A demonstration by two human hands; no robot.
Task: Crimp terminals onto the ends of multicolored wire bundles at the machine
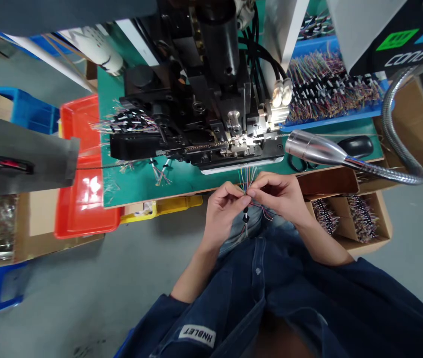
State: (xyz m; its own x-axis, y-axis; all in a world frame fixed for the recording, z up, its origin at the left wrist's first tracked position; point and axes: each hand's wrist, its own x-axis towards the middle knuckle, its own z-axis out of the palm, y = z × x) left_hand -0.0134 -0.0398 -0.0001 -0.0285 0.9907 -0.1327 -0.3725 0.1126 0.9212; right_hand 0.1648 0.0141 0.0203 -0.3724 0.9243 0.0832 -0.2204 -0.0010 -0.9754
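the left hand [223, 213] and the right hand [276, 195] meet just off the front edge of the table, above the person's denim lap. the fingers [244, 199] of both hands are pinched closed on a thin bundle of multicoloured wires [248, 185]. the wire ends fan upward toward the table, and a small black fitting [246, 216] hangs just below the grip.

the green-topped table [140, 186] carries a black wire-crimping machine [196, 124] directly ahead of the hands. a blue tray [331, 120] of bundled coloured wires with black ends sits behind the machine's right side. a chrome gooseneck lamp [314, 148] bends low over a black computer mouse [355, 146] and a pair of scissors [297, 163]. a cardboard box [377, 219] holding more wire bundles stands beside the right hand, and a red plastic tray [77, 114] lies left of the table.
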